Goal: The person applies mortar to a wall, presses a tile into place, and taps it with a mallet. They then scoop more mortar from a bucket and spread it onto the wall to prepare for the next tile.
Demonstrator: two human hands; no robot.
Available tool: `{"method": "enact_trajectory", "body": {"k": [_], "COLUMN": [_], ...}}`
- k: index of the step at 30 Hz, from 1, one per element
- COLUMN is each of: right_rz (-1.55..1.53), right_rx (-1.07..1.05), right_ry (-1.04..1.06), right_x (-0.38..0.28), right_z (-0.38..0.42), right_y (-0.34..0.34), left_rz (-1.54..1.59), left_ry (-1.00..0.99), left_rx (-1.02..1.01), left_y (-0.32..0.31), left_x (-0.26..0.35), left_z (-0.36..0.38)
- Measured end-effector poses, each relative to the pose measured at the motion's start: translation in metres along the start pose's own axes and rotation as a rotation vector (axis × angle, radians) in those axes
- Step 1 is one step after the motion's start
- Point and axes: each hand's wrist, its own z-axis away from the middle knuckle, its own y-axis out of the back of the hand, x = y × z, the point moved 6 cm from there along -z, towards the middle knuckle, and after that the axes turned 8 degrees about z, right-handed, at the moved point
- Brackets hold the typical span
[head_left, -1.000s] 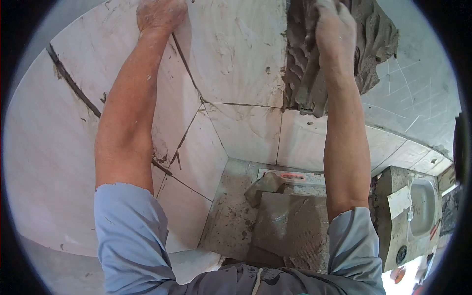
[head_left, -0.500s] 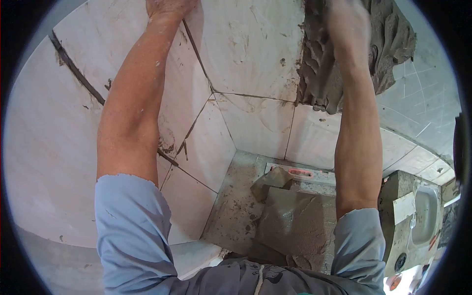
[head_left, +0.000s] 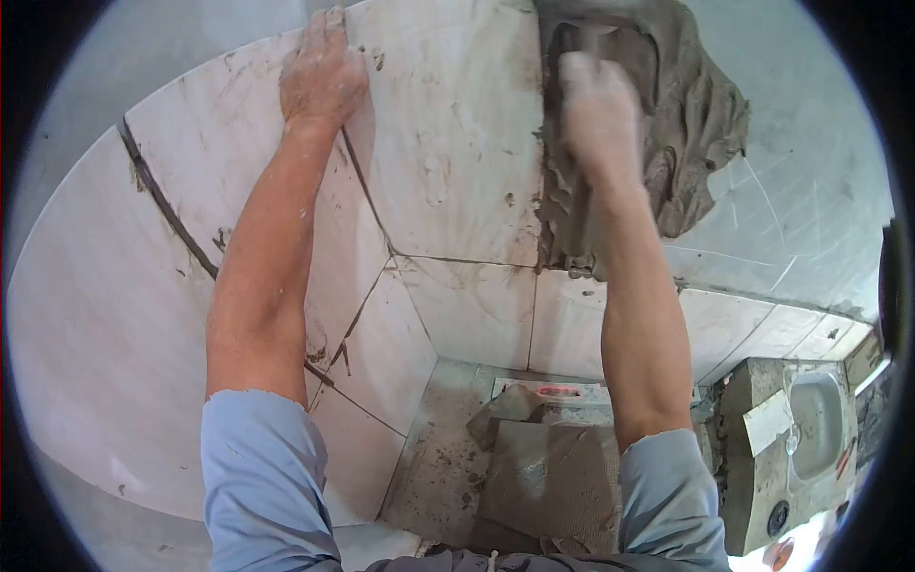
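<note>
My left hand (head_left: pixel 326 78) lies against the upper part of the wall tiles, by the corner joint, with its fingers stretched toward the top edge. It holds nothing. My right hand (head_left: pixel 602 119), smeared by motion, is closed around the handle of a trowel (head_left: pixel 598 40). Its mortar-coated blade is pressed to the wet grey mortar (head_left: pixel 681 114), and its outline is hard to make out. This ridged mortar covers the wall just right of a large pale tile (head_left: pixel 457 124). Smaller tiles (head_left: pixel 477 300) form the row below.
On the floor below, a spirit level (head_left: pixel 558 392) lies along the wall beside a mortar-covered slab (head_left: pixel 548 477). A squat toilet pan (head_left: pixel 818 424) sits in a raised block at right. Bare scratched wall (head_left: pixel 810 200) extends right of the mortar.
The view has tilted upward, so both hands and the top of the tiles show more fully. My right hand moves over the mortar with the trowel; my left hand stays on the tiles.
</note>
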Motion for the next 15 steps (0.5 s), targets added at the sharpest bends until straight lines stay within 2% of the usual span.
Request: {"method": "enact_trajectory", "body": {"k": [1,5,7,8,9,11,12,15], "right_rz": [-0.027,-0.043,-0.283,-0.382,-0.385,0.02,-0.028,0.012], "right_rx": [-0.079,-0.101,0.021,0.046,0.049,-0.101,-0.136,-0.25], "right_ry": [-0.022,-0.04,-0.247,-0.268,-0.263,-0.006,0.061,0.07], "right_x": [-0.005,-0.008,-0.003,0.005,0.009,-0.002,-0.01,-0.023], "right_z": [0.002,-0.007,-0.003,-0.004,-0.004,-0.001,-0.001,0.003], "right_y": [-0.005,0.011,0.027,0.025,0.016,-0.008,-0.007,-0.009], "left_rz": [0.012,-0.061,-0.069,-0.078,-0.086,-0.095,-0.1,-0.034], "left_ry": [-0.006,-0.039,-0.035,-0.045,-0.054,-0.036,-0.021,0.027], "left_rx": [0.009,0.056,0.051,0.06,0.067,0.051,0.037,-0.045], "left_y": [0.001,0.005,0.002,0.001,0.001,0.003,0.002,0.001], "left_x": [0.003,0.006,0.003,0.002,0.001,0.002,0.004,0.002], "left_z": [-0.002,-0.001,0.0,0.0,-0.001,0.0,-0.001,-0.001]}}
